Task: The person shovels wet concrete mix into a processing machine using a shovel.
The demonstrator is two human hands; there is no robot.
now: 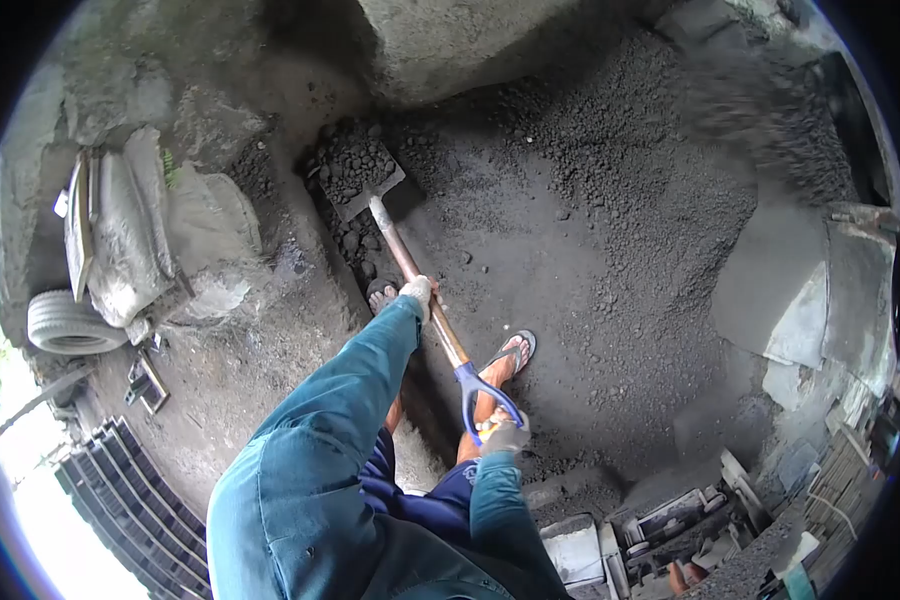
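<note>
A shovel (395, 240) slants across the middle of the view, its blade away from me and piled with dark grey lumps (355, 170). My left hand (423, 292), in a pale glove, is closed around the wooden shaft about halfway along. At the near end, my right hand (505, 434), in a grey glove, grips the blue D-shaped handle (467, 380). The blade is beside a low ledge, over a strip of loose dark lumps (355, 240); whether it touches the ground is hard to tell.
My sandalled feet (515, 352) stand on the dusty floor. Dark gravel (610, 180) spreads to the right, blurred at upper right. A large rock (450, 45) stands ahead. Left are sacks (130, 230), a tyre (70, 323) and stacked dark slats (135, 510). Machinery (670, 515) sits lower right.
</note>
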